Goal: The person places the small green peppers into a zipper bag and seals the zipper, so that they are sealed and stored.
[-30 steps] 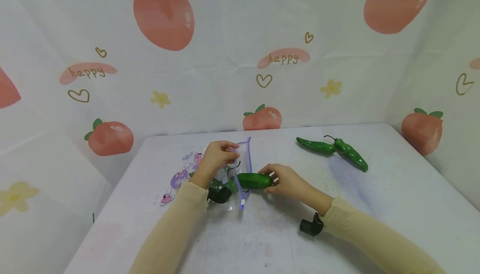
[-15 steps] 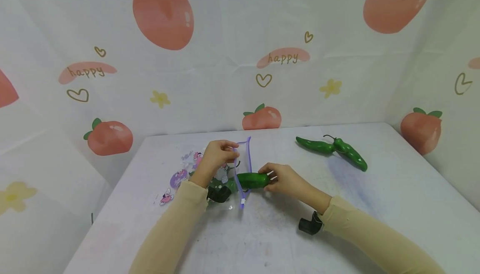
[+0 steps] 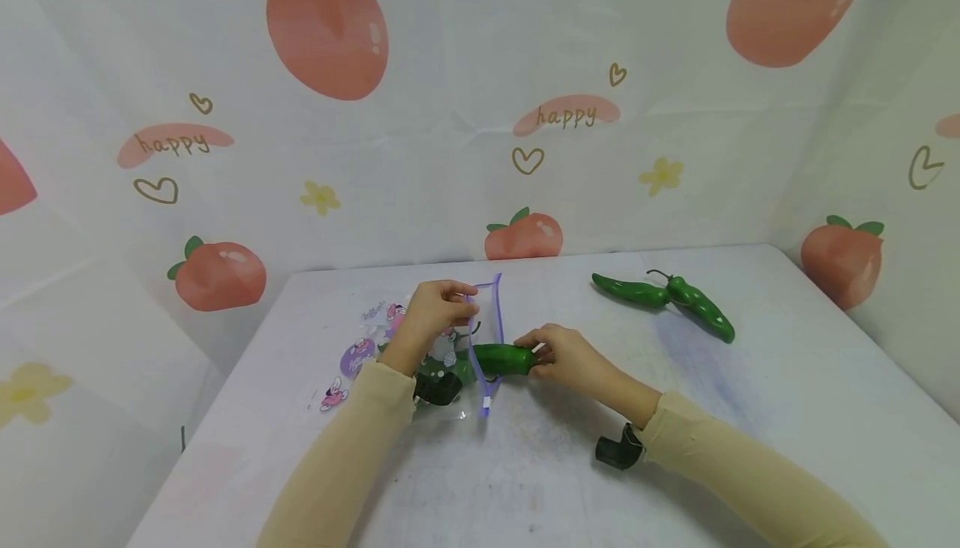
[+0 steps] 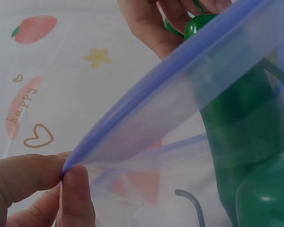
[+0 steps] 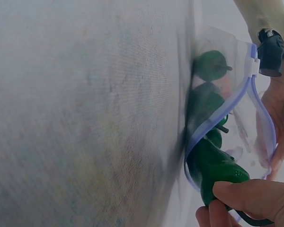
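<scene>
A clear zip bag with a purple rim lies on its side on the table, its mouth facing right. My left hand pinches the upper edge of that mouth between thumb and fingers, as the left wrist view also shows. In my right hand is the stem end of a green pepper. The pepper's far end is inside the bag, while the held end sticks out past the rim. Through the plastic, the right wrist view shows several other green peppers in the bag.
Two long green peppers, one pointing left and one pointing right, lie at the back right of the white table. A white cloth with fruit prints hangs behind. Each wrist carries a black camera mount.
My right hand has moved slightly left, pushing the pepper a little further into the bag. The left hand keeps its place on the rim.
</scene>
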{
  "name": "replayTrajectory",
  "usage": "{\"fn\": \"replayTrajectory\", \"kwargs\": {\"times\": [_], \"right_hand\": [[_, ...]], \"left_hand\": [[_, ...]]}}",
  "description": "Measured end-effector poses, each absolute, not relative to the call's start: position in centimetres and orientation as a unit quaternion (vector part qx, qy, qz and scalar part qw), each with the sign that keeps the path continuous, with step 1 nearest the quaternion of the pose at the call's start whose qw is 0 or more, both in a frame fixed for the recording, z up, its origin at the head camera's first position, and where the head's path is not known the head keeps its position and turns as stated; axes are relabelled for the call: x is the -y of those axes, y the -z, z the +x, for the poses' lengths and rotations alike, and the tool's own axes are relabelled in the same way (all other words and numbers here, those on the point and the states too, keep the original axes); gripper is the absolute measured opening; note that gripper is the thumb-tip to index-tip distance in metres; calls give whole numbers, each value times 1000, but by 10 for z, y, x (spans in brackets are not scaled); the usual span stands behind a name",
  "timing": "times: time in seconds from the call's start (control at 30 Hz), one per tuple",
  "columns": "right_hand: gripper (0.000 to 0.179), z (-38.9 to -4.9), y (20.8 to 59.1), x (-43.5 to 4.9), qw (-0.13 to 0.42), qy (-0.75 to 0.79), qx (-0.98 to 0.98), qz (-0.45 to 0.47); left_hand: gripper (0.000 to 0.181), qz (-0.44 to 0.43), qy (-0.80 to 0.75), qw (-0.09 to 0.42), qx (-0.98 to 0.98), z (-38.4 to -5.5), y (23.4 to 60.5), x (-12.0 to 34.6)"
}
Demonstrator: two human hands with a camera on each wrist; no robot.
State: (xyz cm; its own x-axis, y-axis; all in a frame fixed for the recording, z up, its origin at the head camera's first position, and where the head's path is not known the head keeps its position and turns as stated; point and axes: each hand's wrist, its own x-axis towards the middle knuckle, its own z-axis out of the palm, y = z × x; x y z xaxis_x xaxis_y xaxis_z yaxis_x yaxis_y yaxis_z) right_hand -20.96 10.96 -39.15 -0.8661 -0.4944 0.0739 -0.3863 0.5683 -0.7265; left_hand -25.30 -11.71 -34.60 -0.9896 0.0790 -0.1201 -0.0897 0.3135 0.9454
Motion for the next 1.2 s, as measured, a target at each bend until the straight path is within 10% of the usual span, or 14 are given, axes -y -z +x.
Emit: {"fn": "replayTrajectory", "kwargs": {"times": [1.2], "right_hand": [[27, -213, 391, -105, 33, 374, -900, -220]], "left_hand": [[27, -10, -582, 68, -810, -251, 345, 116]]}}
